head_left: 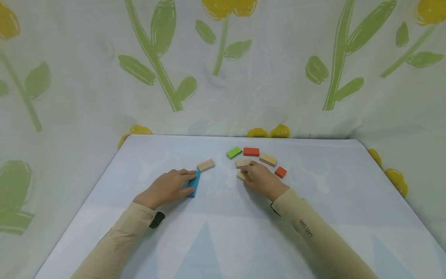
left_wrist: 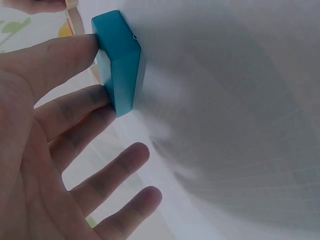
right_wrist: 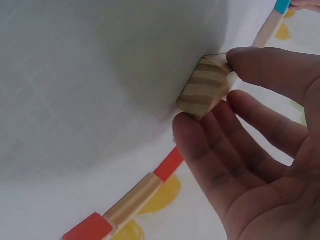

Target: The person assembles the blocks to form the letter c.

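A blue rectangular block (head_left: 193, 185) lies flat on the table under the fingertips of my left hand (head_left: 167, 188). In the left wrist view the thumb and nearest fingers touch one face of this blue block (left_wrist: 120, 55), while the other fingers stretch out apart from it. My right hand (head_left: 263, 180) pinches a striped wooden block (right_wrist: 205, 85) between thumb and fingers, low over the table; part of that block is hidden by the hand in the head view. Just beyond it lies a plain wooden block (head_left: 242, 163).
Another wooden block (head_left: 206, 165) lies beyond the blue one. Around the right hand are a green block (head_left: 234, 152), a red block (head_left: 251, 151), a striped wooden block (head_left: 268, 159) and an orange-red block (head_left: 280, 172). A flower-patterned cloth (head_left: 265, 77) hangs behind the table.
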The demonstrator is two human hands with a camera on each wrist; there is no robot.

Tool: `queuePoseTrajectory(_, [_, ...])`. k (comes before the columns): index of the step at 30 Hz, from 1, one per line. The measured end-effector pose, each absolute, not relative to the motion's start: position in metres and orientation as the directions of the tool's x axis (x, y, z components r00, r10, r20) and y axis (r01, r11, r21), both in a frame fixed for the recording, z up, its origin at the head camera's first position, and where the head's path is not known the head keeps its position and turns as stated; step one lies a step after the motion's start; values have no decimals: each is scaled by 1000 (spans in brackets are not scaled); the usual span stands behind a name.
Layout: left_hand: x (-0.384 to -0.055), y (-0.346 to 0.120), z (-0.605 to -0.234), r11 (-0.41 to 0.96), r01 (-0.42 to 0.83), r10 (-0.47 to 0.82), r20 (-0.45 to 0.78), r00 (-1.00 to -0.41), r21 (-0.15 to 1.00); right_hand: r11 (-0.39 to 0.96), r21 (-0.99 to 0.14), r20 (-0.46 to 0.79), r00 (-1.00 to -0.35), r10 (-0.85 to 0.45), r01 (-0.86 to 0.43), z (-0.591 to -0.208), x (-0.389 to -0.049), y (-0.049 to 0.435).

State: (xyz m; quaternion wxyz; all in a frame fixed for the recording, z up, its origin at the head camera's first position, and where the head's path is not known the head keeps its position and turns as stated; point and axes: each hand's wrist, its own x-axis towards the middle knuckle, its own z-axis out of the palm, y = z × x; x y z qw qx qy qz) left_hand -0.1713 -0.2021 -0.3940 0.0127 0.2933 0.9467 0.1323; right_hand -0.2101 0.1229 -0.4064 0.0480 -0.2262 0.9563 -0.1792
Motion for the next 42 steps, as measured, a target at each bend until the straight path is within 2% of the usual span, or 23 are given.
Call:
queuePoseTrajectory(6, [-171,-202,-397,788,550,559,53,-827,278,851,-363,-29,-908,-417,-379,-405,-209,121])
queuePoseTrajectory(42, [-172,-204,-396,789,549,558,52,-828,275,859,-353,-28,-914,-405,-370,-406,-211,116])
